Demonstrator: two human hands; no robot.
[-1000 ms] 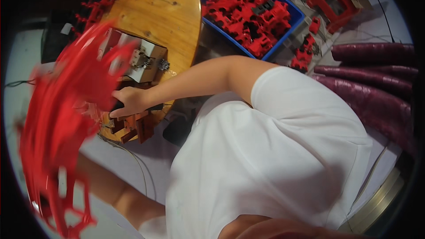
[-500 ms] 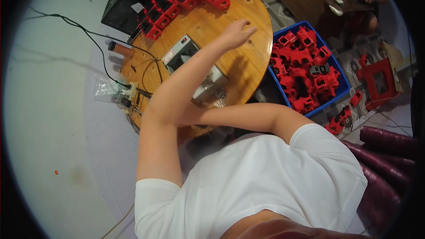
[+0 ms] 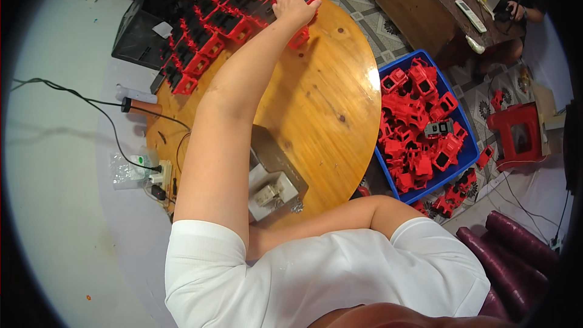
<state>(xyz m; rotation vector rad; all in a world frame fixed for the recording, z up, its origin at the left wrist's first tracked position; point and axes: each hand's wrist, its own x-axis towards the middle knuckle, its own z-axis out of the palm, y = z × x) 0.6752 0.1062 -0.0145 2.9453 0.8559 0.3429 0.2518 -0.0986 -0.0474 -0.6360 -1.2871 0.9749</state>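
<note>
Rows of red plastic shells with black tops [image 3: 200,36] stand side by side along the far left of the round wooden table [image 3: 340,97]. My left hand [image 3: 293,7] is at the right end of these rows, its fingers bent over a red and black shell and the thumb on the near right side. What lies under the palm is hidden. My right forearm [image 3: 328,218] crosses low in front of my body. My right hand is out of sight behind the left arm. Close by, a grey device [image 3: 276,152] and an open white box [image 3: 273,194] sit at the near table edge.
A blue bin [image 3: 398,191] heaped with loose red shells [image 3: 419,115] stands right of the table. A black box [image 3: 146,27], an orange-brown cylinder [image 3: 143,107] and cables [image 3: 109,102] are at the left. Another person's hand [image 3: 516,11] shows at the far right.
My left hand has moved from above the bare tabletop, fingers apart, to the far left onto the end of the shell rows. The view has shifted, showing more of the rows.
</note>
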